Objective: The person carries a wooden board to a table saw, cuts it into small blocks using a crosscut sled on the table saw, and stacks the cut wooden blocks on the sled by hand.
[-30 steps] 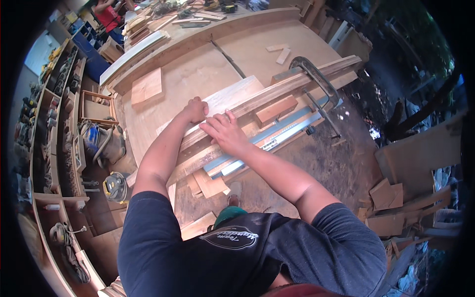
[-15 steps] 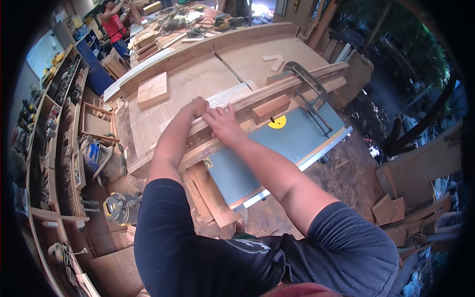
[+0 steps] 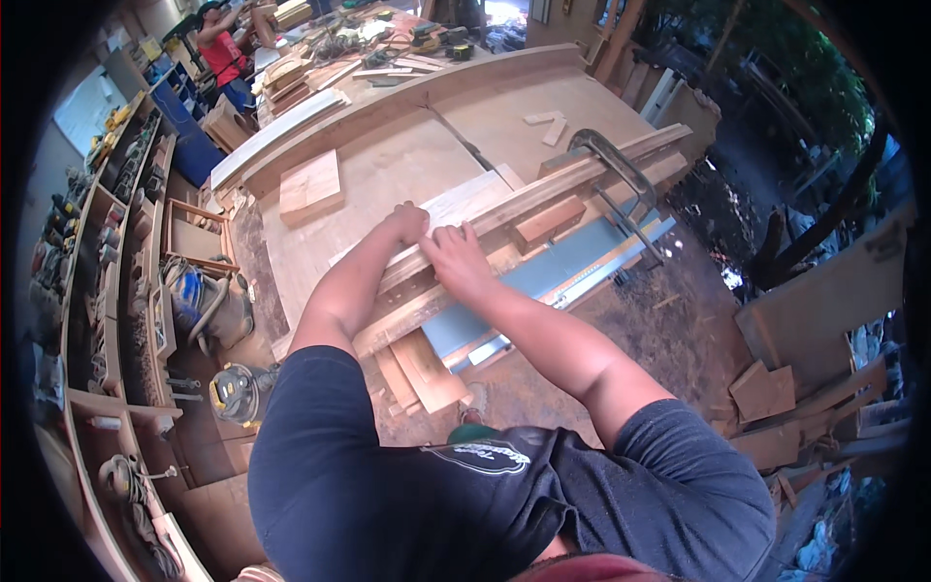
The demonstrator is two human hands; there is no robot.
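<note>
A wooden crosscut sled point(image 3: 373, 160) lies over a blue-grey saw table point(image 3: 461, 325). A pale board point(image 3: 465, 202) rests against the far side of its near fence point(image 3: 543, 191). My left hand point(image 3: 411, 223) is closed, fingers curled down on the board beside the fence; the fingertips are partly hidden. My right hand point(image 3: 456, 258) grips over the top of the fence, just right of the left one. A reddish wood block point(image 3: 550, 223) sits on the fence's near side. A dark C-clamp point(image 3: 628, 175) grips the fence farther right.
A square wood block point(image 3: 310, 186) and small offcuts point(image 3: 551, 126) lie on the sled. Behind is a cluttered workbench point(image 3: 388, 58), with a person in a red top point(image 3: 221, 56) at the far left. A shop vacuum point(image 3: 199, 301) and shelves point(image 3: 116, 223) stand left.
The sled has slid toward me over the saw table, with the board and both hands along with it. The yellow round insert by the reddish block is now covered.
</note>
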